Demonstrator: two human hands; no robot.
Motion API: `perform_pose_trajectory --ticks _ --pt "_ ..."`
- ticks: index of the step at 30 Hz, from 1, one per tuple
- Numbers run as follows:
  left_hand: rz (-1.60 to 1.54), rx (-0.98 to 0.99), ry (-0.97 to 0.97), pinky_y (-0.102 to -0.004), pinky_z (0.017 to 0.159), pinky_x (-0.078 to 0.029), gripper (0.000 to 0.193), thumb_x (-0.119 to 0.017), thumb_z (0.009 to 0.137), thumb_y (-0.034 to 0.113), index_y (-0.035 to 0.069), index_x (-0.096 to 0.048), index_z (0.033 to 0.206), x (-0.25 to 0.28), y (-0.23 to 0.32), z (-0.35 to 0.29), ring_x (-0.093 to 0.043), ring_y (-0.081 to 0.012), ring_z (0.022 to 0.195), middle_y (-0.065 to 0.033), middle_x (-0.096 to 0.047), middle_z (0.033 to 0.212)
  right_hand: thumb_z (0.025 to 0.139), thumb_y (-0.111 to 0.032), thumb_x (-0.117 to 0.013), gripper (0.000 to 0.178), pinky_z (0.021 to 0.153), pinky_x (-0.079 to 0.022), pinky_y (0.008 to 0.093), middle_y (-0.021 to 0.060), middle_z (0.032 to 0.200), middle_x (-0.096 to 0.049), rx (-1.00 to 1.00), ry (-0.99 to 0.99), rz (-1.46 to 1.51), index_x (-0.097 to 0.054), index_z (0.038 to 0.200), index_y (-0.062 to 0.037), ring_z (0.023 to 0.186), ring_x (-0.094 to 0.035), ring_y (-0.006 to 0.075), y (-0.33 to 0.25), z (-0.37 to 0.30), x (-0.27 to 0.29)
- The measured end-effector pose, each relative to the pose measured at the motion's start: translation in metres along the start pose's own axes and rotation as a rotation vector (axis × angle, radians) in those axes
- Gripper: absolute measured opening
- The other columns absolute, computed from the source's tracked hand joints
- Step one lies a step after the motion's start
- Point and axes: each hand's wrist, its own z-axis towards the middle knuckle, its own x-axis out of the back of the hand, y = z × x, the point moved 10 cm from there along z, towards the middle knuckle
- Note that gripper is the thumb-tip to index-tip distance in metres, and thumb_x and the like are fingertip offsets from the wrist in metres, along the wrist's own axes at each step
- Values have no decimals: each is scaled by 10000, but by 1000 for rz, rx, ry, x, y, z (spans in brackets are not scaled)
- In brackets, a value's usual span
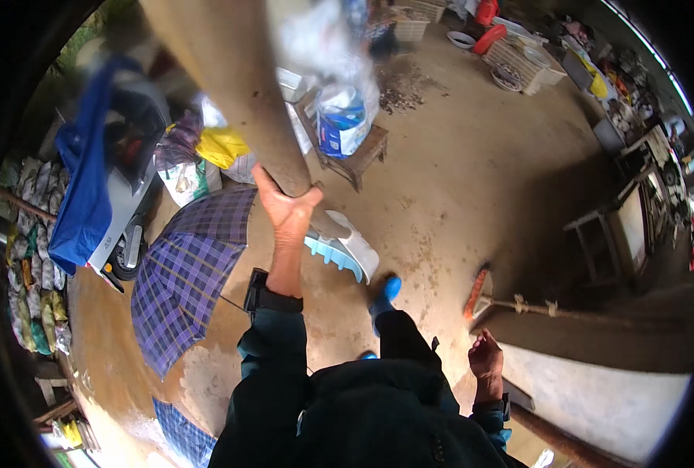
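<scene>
My left hand (pixel 287 209) is wrapped round the lower visible end of a thick, smooth wooden pole (pixel 238 86), which slants up and out of the top of the view. Just beyond that hand, a white and light-blue dustpan (pixel 345 248) with a toothed edge shows low over the floor; whether it joins the pole I cannot tell. My right hand (pixel 485 357) hangs at my right side with its fingers curled, and nothing shows in them. Closest to it is a broom (pixel 478 293) with orange bristles and a long handle, beside a low pale wall (pixel 589 390).
An open purple plaid umbrella (pixel 195 269) and a second blue one (pixel 183 433) are on the left floor. Behind stands a scooter (pixel 129 187) with a blue cover. A low wooden bench (pixel 359 160) bears bags. Crates (pixel 518 66) and a wooden frame (pixel 593 246) stand right.
</scene>
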Motion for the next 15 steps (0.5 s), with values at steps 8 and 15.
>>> perform_pose_trajectory --ticks 8,15 --pt "357 -27 171 -306 784 -360 671 -645 484 6 15 -313 1068 28 -71 148 -435 -193 851 -92 -424 929 777 -161 -501 240 522 -431 255 25 727 -544 -89 -154 -9 -494 1000 -71 604 -514 136 -35 126 -173" --pt "465 -70 232 -310 768 -360 690 -652 465 26 15 -317 1067 17 -108 253 -433 -194 826 -91 -418 909 795 -162 -459 275 536 -442 255 34 754 -555 -59 -237 -219 -491 1045 -51 633 -519 125 -77 191 -299"
